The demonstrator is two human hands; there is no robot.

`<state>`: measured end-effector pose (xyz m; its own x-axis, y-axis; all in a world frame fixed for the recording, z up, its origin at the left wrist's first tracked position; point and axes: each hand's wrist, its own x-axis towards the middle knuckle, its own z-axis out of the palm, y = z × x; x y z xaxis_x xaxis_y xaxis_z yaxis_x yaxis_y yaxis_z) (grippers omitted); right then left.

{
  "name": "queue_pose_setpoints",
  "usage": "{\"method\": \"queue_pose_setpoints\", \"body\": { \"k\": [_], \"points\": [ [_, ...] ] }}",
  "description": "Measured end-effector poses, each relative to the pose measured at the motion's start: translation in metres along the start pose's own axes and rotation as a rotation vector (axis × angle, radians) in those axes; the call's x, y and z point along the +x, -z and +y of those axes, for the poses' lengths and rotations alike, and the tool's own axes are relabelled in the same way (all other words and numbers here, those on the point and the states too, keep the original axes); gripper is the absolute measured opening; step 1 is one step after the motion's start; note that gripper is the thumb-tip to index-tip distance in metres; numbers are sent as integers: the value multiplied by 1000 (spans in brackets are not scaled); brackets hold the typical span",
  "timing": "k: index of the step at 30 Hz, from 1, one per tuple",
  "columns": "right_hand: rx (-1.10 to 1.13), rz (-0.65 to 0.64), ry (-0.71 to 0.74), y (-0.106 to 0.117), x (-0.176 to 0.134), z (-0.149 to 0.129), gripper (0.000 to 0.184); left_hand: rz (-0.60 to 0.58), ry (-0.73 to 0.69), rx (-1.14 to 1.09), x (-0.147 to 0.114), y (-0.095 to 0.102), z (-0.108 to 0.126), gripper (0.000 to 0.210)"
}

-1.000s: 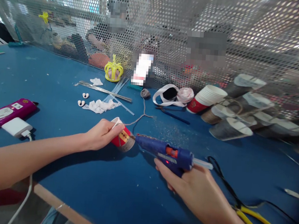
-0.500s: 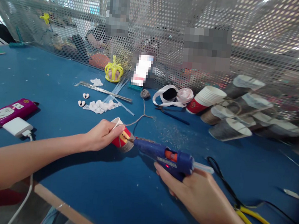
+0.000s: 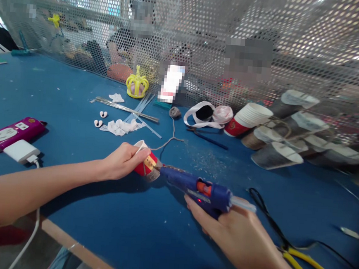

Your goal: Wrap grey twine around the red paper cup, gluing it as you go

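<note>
My left hand (image 3: 124,161) is closed around a red and white paper cup (image 3: 145,170), tilted on its side above the table. Grey cord wraps the cup's base end, and a strand of grey yarn (image 3: 168,142) runs from it to a small ball (image 3: 175,112). In my right hand (image 3: 222,220) is a blue hot glue gun (image 3: 194,183), lit by a small red light, with a clear glue stick (image 3: 244,204) poking out of its back. Its nozzle meets or nearly touches the cup's side; exact contact I cannot tell.
Yellow-handled pliers (image 3: 309,265) lie at lower right. Grey-wrapped cups (image 3: 277,155) and stacked paper cups (image 3: 247,120) stand at right. Tweezers (image 3: 208,138), a yellow crown (image 3: 137,83) and a propped phone (image 3: 171,83) sit farther back, before a perforated metal screen. A purple power bank-like block (image 3: 18,132) lies left.
Very little differs. The glue gun has shifted slightly left and tilted a touch at the cup, while both hands keep their grip.
</note>
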<state>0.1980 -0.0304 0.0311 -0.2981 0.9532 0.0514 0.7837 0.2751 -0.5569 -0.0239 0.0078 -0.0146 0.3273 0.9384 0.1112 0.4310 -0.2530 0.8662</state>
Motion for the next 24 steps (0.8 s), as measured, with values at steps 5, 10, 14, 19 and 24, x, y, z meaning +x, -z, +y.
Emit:
{"method": "queue_pose_setpoints", "body": {
  "k": [5,10,14,19,24],
  "points": [
    [-10,6,20,-3,-2,6,26,15,29,6,1,0,-1,53],
    [-25,36,36,-1,-2,4,26,1,37,-9,-1,0,0,53],
    [-32,16,16,-1,0,-1,28,-3,37,-31,-1,0,1,53],
    [-40,49,32,1,1,-3,25,11,30,-3,0,0,1,53],
    [-32,-1,108,5,1,-2,22,5,42,-34,0,-1,1,54]
  ]
}}
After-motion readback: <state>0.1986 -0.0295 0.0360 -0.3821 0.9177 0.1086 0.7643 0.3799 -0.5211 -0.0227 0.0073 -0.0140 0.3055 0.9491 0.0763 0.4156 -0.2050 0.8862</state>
